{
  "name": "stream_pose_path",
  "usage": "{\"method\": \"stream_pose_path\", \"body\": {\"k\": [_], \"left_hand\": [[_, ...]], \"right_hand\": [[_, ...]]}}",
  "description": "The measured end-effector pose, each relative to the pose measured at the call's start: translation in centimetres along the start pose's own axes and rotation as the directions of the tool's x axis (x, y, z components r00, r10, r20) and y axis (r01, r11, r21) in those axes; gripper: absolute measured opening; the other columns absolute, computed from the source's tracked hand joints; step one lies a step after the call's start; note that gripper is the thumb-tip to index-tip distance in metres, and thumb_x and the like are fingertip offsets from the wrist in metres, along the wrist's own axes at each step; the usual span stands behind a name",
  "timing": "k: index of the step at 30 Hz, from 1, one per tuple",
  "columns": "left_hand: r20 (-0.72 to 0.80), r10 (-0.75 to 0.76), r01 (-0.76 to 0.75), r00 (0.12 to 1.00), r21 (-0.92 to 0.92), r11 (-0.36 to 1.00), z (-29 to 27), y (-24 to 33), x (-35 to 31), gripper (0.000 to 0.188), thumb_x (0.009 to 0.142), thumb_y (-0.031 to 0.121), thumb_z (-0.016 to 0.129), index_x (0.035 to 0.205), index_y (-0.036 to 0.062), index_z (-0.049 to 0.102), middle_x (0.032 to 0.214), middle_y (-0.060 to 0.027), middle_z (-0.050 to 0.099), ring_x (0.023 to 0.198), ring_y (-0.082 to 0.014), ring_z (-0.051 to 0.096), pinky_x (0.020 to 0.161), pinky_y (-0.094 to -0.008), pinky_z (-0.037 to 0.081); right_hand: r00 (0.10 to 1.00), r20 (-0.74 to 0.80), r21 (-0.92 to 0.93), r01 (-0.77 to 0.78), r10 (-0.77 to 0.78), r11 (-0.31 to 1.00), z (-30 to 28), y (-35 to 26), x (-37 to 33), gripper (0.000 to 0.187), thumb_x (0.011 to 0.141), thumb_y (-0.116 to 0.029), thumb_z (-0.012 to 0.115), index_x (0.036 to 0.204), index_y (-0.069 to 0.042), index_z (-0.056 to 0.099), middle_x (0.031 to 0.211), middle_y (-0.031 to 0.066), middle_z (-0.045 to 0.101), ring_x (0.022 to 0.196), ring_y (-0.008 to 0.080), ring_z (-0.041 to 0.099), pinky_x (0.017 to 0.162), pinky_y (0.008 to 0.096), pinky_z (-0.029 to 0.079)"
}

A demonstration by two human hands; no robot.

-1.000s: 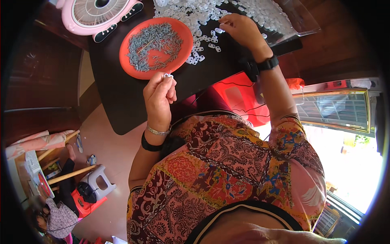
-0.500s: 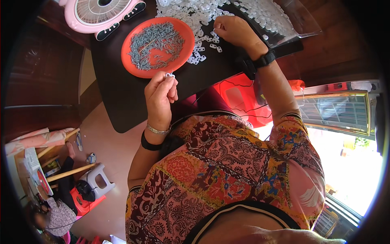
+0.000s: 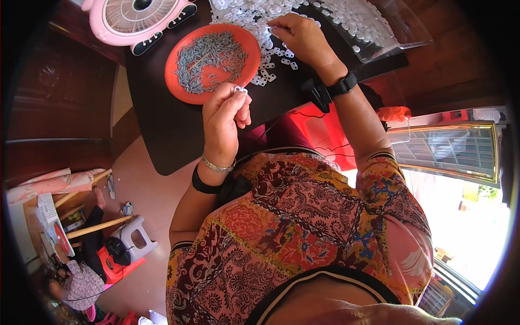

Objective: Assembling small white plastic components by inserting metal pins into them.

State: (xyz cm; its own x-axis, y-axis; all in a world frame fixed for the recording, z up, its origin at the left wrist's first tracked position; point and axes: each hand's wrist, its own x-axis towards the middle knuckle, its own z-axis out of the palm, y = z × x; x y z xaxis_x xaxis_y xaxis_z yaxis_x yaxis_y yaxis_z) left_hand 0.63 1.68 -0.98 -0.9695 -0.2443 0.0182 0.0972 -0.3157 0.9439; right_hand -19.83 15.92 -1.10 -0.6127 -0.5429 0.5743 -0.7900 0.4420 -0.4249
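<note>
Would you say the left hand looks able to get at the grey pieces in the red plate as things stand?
Probably yes: the left hand is at the near side of the red plate, and nothing visible blocks the grey pieces, though it pinches a small white piece.

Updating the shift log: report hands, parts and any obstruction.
Left hand pinching a small white piece near the orange plate. Right hand at the loose white pieces, grip unclear. Grey pieces heaped in the plate. Nothing seen blocking either hand.
</note>
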Motion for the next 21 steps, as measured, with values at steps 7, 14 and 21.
{"method": "stream_pose_path", "body": {"k": [7, 14, 21], "left_hand": [[0.004, -0.019, 0.019, 1.000, 0.002, 1.000, 0.2, 0.1, 0.0, 0.019, 0.090, 0.016, 0.050, 0.076, 0.0026, 0.053, 0.059, -0.0001, 0.047, 0.051, -0.0079, 0.044, 0.048, -0.0213, 0.033], [0.017, -0.025, 0.025, 1.000, -0.007, 1.000, 0.4, 0.3, -0.1, 0.019, 0.090, 0.016, 0.050, 0.076, 0.0024, 0.053, 0.060, -0.0001, 0.047, 0.051, -0.0079, 0.044, 0.048, -0.0213, 0.033], [0.079, 0.102, -0.095, 0.992, -0.095, 0.991, 0.2, -0.2, 0.1, 0.019, 0.091, 0.015, 0.047, 0.080, 0.0010, 0.055, 0.069, -0.0045, 0.056, 0.058, -0.0109, 0.053, 0.053, -0.0217, 0.039]], "right_hand": [[1.000, -0.008, 0.013, -0.028, 0.028, 1.000, -0.1, 0.5, -0.3, 0.019, 0.083, -0.018, 0.064, 0.097, -0.005, 0.066, 0.080, 0.0096, 0.066, 0.070, 0.0187, 0.064, 0.065, 0.0308, 0.049], [0.978, 0.041, 0.283, -0.206, 0.203, 0.937, -0.9, -0.9, -0.9, 0.019, 0.086, -0.016, 0.063, 0.101, -0.004, 0.067, 0.080, 0.0035, 0.066, 0.071, 0.0109, 0.061, 0.065, 0.0244, 0.047], [0.910, 0.347, 0.855, -0.406, 0.227, 0.322, -0.8, -8.1, -3.7, 0.015, 0.088, -0.009, 0.062, 0.099, 0.000, 0.065, 0.084, 0.0038, 0.066, 0.074, 0.0087, 0.060, 0.068, 0.0215, 0.048]]}}
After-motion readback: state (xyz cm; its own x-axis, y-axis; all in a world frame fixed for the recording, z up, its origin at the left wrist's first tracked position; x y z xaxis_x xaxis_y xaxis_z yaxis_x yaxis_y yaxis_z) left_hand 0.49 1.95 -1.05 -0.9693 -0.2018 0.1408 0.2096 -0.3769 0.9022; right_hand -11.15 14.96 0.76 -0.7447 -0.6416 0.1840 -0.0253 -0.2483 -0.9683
